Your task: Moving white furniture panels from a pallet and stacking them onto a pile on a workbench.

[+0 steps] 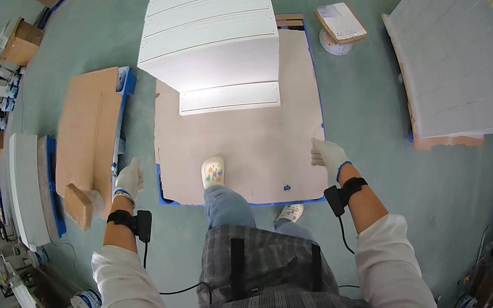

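Note:
My left hand, in a white glove, hangs in the air to the left of a cardboard-covered pallet. Its fingers are curled in and no object shows in them. On the other side, my right hand, also gloved, hovers by the pallet's right edge with its fingers folded and nothing visible inside. Ahead of me a stack of white panels stands on the far part of the pallet, out of reach of both hands. One of my feet is on the cardboard, the other on the floor behind it.
Left lies another cardboard-topped pallet, with a cardboard-topped tub near it. A round tub under a board stands at the far right. A large plastic-wrapped stack fills the right side. Several boxes and tools line the walls.

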Demonstrator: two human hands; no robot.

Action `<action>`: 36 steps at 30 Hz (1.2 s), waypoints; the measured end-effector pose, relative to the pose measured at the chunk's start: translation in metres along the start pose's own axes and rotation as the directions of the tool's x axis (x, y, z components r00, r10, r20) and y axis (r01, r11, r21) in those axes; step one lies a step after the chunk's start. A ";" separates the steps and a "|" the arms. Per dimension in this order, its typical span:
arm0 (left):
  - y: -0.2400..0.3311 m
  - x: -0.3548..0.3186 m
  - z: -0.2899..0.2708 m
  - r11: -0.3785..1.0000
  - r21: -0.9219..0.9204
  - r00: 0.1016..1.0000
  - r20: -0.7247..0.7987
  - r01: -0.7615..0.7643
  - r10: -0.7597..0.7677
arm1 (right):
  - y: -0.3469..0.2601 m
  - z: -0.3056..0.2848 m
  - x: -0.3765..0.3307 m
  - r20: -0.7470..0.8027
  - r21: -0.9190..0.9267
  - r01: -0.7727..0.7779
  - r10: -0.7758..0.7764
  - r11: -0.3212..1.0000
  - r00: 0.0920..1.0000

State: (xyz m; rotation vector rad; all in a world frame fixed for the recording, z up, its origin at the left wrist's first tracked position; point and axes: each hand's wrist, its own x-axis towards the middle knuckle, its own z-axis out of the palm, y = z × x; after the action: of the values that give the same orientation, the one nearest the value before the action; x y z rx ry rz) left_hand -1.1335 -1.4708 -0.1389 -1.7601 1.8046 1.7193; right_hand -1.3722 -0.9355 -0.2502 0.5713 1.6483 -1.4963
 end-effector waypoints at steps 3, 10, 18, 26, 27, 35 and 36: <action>0.011 0.099 0.027 0.987 0.160 1.000 0.013 0.012 -0.014 | -0.001 0.020 0.065 -0.104 0.067 -0.060 0.067 0.996 0.992; -0.014 0.325 0.118 0.841 0.539 0.997 -0.029 -0.050 0.078 | 0.047 0.062 0.293 -0.172 0.147 0.009 0.017 0.989 0.985; -0.035 0.524 0.183 0.803 0.590 0.996 0.050 -0.089 0.074 | 0.053 0.106 0.456 -0.412 -0.421 0.054 -0.244 0.905 0.878; -0.056 0.609 0.224 0.874 0.478 0.996 0.040 -0.094 0.086 | 0.017 0.150 0.505 -0.506 -0.575 -0.242 -0.108 0.781 0.856; -0.053 0.609 0.223 0.875 0.481 0.998 0.001 -0.050 0.057 | 0.015 0.151 0.506 -0.531 -0.559 -0.286 -0.071 0.778 0.844; -0.035 0.600 0.209 0.917 0.400 0.993 0.100 0.013 -0.057 | 0.013 0.131 0.525 -0.444 -0.471 -0.218 -0.016 0.855 0.896; -0.034 0.600 0.207 0.914 0.405 0.996 0.062 0.031 -0.062 | 0.012 0.129 0.526 -0.464 -0.456 -0.261 0.022 0.851 0.885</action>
State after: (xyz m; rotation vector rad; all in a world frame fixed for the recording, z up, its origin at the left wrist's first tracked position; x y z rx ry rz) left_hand -1.4312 -1.6904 -0.6561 -1.5316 1.8977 1.2551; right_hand -1.6247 -1.1571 -0.6755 0.7527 2.1965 -0.7842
